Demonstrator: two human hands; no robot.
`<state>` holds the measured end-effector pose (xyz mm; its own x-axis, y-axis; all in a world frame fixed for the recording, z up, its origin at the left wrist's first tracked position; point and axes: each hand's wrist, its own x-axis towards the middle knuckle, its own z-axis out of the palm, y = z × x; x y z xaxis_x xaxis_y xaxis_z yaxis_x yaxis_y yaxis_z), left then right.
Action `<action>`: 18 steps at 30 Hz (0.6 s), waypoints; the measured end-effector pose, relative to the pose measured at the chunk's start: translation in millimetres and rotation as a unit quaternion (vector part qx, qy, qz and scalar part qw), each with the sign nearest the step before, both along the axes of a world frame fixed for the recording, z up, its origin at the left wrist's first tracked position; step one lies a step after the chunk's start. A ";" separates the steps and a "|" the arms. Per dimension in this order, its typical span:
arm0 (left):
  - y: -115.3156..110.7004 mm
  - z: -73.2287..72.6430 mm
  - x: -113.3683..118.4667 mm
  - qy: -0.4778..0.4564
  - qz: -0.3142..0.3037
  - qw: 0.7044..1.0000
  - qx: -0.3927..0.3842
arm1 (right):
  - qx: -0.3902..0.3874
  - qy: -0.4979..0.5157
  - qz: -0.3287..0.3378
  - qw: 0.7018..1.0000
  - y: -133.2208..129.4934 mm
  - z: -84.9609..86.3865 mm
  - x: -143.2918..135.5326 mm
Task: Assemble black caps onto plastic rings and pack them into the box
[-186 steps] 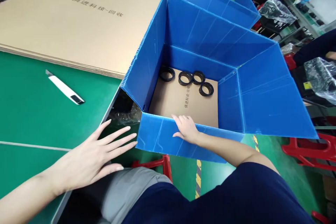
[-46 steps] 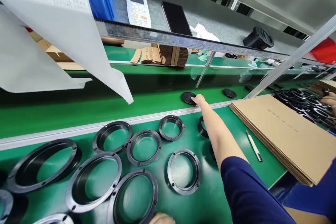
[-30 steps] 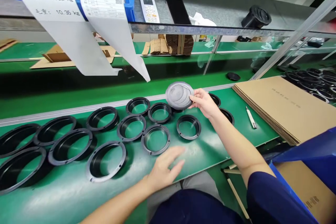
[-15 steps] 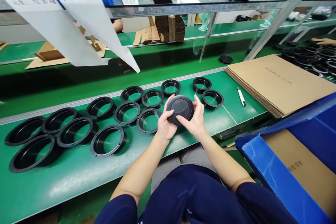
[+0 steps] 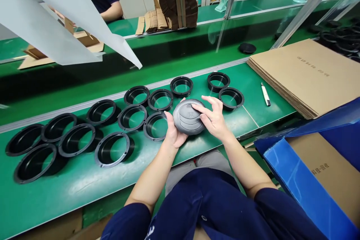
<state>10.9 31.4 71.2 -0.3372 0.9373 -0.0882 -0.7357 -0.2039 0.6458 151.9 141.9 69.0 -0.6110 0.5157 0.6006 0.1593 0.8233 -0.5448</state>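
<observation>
A round black plastic cap, with curved lines and a small mark on its face, is held above the near edge of the green table. My left hand grips it from the left and below, its thumb at the rim and its other fingers mostly hidden underneath. On the right side of the cap, my right hand has its fingers apart, the index fingertip touching the upper face and the thumb close to the rim. Just behind my hands stand black flanged rings, with several more spread to the left.
A stack of cardboard sheets and a white pen lie on the right. A blue bin with cardboard is beside me. White paper strips hang at upper left. Another black disc lies behind the table rail. A person's arm shows opposite.
The cap has tilted so its face catches more light. My right hand has loosened from its edge, and the index finger has moved onto the face. The view has shifted downward.
</observation>
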 end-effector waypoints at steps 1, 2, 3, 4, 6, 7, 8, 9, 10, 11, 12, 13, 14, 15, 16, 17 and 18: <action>0.3 2.1 -1.1 0.000 0.000 1.000 -0.007 | 0.008 -0.004 0.007 1.000 0.4 -1.8 -1.9; 0.6 4.3 -2.0 -0.001 -0.003 1.000 -0.015 | 0.011 -0.002 0.017 1.000 0.7 -3.6 -4.0; 0.9 6.3 -2.6 -0.003 -0.006 1.000 -0.023 | 0.008 0.002 0.027 1.000 1.0 -5.2 -6.0; 1.3 8.0 -3.0 -0.008 -0.009 0.999 -0.031 | 0.003 0.006 0.034 0.999 1.3 -6.4 -7.7; 2.4 10.0 -3.2 -0.025 -0.012 0.999 -0.045 | -0.014 0.011 0.042 0.999 1.9 -7.5 -9.8; 3.0 10.3 -3.2 -0.035 -0.014 0.998 -0.052 | -0.026 0.017 0.044 0.999 2.0 -7.3 -10.3; 3.7 10.1 -3.1 -0.044 -0.015 0.997 -0.056 | -0.042 0.025 0.048 0.998 2.0 -6.8 -10.4; 4.2 9.6 -3.0 -0.050 -0.017 0.997 -0.059 | -0.064 0.033 0.054 0.996 1.8 -6.0 -10.3; 4.6 8.8 -2.9 -0.054 -0.020 0.997 -0.059 | -0.090 0.041 0.062 0.993 1.5 -5.1 -10.2; 4.9 7.8 -2.9 -0.057 -0.022 0.996 -0.059 | -0.120 0.048 0.070 0.989 1.2 -4.2 -10.1; 4.9 6.7 -3.0 -0.059 -0.025 0.996 -0.058 | -0.149 0.055 0.076 0.984 0.8 -3.4 -10.1; 4.9 5.6 -3.2 -0.060 -0.028 0.996 -0.057 | -0.175 0.064 0.081 0.979 0.4 -2.9 -10.3; 4.7 4.4 -3.4 -0.061 -0.031 0.996 -0.056 | -0.196 0.073 0.086 0.974 0.1 -2.6 -10.5; 4.6 3.3 -3.6 -0.061 -0.033 0.996 -0.056 | -0.211 0.082 0.091 0.970 -0.1 -2.5 -10.9; 4.5 2.2 -3.9 -0.061 -0.034 0.996 -0.057 | -0.222 0.089 0.095 0.966 -0.3 -2.5 -11.3; 4.6 1.2 -4.1 -0.061 -0.035 0.996 -0.060 | -0.229 0.091 0.097 0.964 -0.4 -2.7 -11.6; 4.7 0.4 -4.3 -0.061 -0.035 0.995 -0.064 | -0.234 0.088 0.098 0.963 -0.4 -3.0 -11.8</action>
